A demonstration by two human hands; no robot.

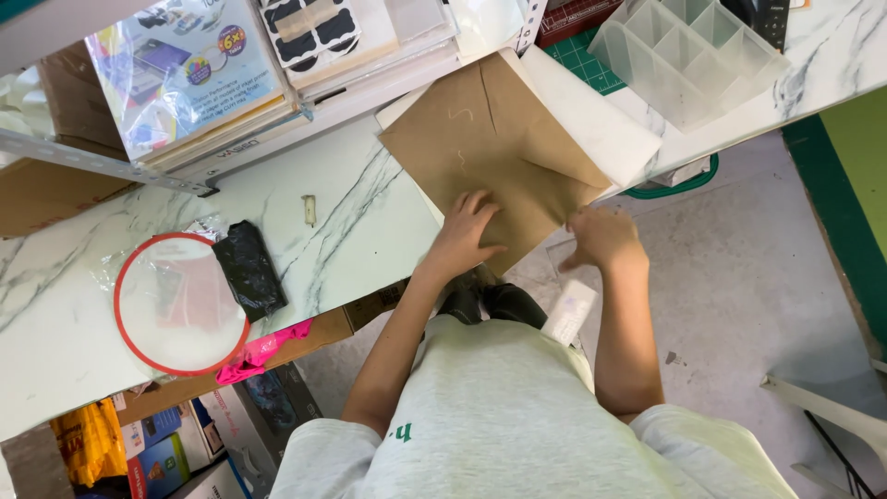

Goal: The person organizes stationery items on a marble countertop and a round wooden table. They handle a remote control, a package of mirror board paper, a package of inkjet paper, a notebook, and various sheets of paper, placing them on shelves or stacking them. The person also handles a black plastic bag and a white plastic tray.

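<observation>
Nearest the camera, below the grey T-shirt, both bare forearms reach forward to a brown paper envelope (494, 148) that lies at the corner of the white marbled tabletop (360, 231), its lower point hanging out past the edge over the grey floor (739, 277). On that envelope the left hand (462, 236) rests flat, fingers spread apart and pressing down on the paper near its lower left edge. Just beside it, the right hand (602, 237) sits at the envelope's lower right edge, fingers curled downward; whether they pinch the paper or only touch it cannot be told. A small white slip (568, 312) shows by the right forearm.

Under the envelope lies a white sheet (591, 115), its far edge showing beyond the brown paper. To the left on the tabletop, well apart from the hands, a red-rimmed round clear lid (180, 303) sits next to a black crumpled bag (249, 268), with a pink scrap (263, 349) at the table's edge. A small pale tag (309, 210) lies alone in between.

Farther off, a clear plastic divider tray (688, 55) stands near a green cutting mat (582, 60), and packaged goods fill the metal shelf (185, 74) at upper left.
</observation>
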